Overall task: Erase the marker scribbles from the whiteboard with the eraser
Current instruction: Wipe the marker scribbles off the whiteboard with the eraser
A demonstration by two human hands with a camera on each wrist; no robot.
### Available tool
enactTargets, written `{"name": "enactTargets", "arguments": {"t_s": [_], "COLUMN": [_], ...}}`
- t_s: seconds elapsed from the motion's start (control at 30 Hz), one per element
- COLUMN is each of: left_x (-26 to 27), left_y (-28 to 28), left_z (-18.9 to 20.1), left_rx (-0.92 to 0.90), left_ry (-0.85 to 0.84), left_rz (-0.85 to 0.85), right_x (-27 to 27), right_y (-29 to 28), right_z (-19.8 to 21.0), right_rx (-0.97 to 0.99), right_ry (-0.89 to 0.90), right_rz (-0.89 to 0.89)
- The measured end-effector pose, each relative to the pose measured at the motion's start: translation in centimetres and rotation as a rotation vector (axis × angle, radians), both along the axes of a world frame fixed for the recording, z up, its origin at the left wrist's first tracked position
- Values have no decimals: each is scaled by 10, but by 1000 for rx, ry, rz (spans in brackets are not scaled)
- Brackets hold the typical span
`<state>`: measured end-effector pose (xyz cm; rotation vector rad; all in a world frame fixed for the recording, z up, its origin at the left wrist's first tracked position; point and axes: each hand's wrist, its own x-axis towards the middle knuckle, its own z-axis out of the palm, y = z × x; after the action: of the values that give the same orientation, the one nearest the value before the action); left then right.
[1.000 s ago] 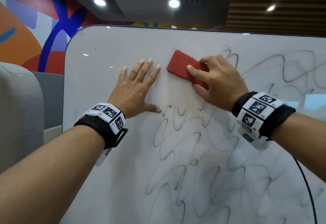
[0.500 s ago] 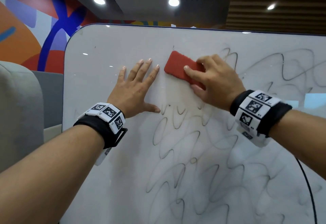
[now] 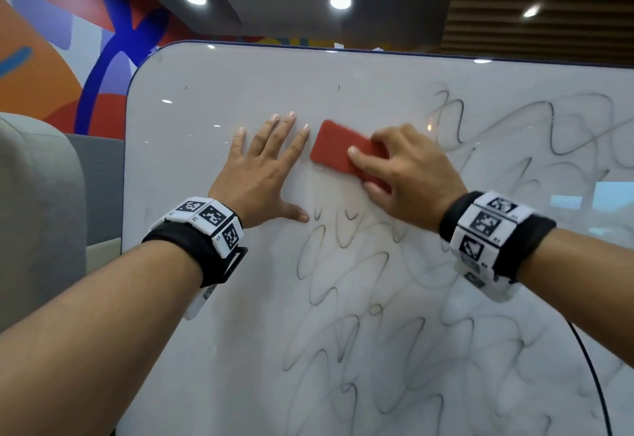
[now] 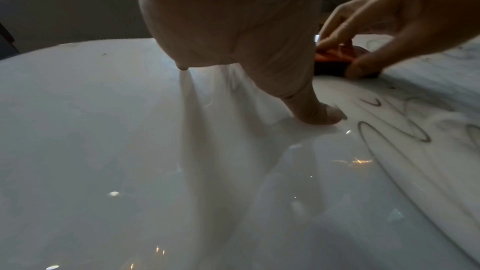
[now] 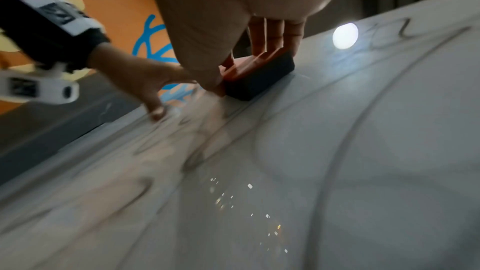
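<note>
A white whiteboard (image 3: 192, 315) stands upright in front of me, its lower and right parts covered with grey marker scribbles (image 3: 343, 264). My right hand (image 3: 408, 175) grips a red eraser (image 3: 334, 145) with a dark felt underside (image 5: 259, 78) and presses it flat on the board, just above the scribbles. My left hand (image 3: 264, 168) lies flat on the board with fingers spread, right beside the eraser's left end; its thumb (image 4: 317, 113) touches the surface next to a scribble (image 4: 389, 130). The strip under and left of the eraser looks wiped.
A grey upholstered seat back (image 3: 37, 216) stands left of the board. Behind it is a wall with an orange, red and blue mural (image 3: 103, 68). A thin black cable (image 3: 597, 384) hangs across the board's lower right.
The right hand has slid the eraser down and slightly left, closer to the left hand's fingertips. The left hand has stayed flat in the same place.
</note>
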<state>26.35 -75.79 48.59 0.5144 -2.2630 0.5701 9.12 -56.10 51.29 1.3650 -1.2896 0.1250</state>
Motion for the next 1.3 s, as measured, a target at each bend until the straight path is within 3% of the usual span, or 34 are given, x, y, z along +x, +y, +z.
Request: {"name": "enactTargets", "arguments": {"t_s": [0.1,0.23,0.33,0.4,0.6,0.7,0.83,0.93,1.07,1.17,1.3], "left_x": [2,3,4,4,5,5,5,5,5,4,4], "left_y": [-1,0,1,2,2,2,1,1,1,1,1], "left_z": [-1,-1,-1,-1,-2,-2,-4,-4,-6,-7,-8], "left_rx": [-8,-13,-5,-2,-18,-14,-6,-5,-22,-17,-5], "left_ry": [-21,-47,-46,-43,-46,-54,-49,-40,-43,-51,-48], "left_rz": [0,19,16,18,30,34,30,28,39,42,29], "right_x": [-3,-2,0,1,-1,-4,-2,-1,-6,-6,-6], "right_y": [0,3,9,9,-1,2,6,0,-1,4,9], "right_z": [-34,-12,20,20,-34,-13,14,-8,-50,-35,2], "right_rx": [128,237,85,-23,229,217,21,-46,176,243,114], "right_ry": [61,136,6,-81,94,134,-48,-99,34,101,37], "right_rz": [41,47,10,1,81,65,9,51,108,120,29]}}
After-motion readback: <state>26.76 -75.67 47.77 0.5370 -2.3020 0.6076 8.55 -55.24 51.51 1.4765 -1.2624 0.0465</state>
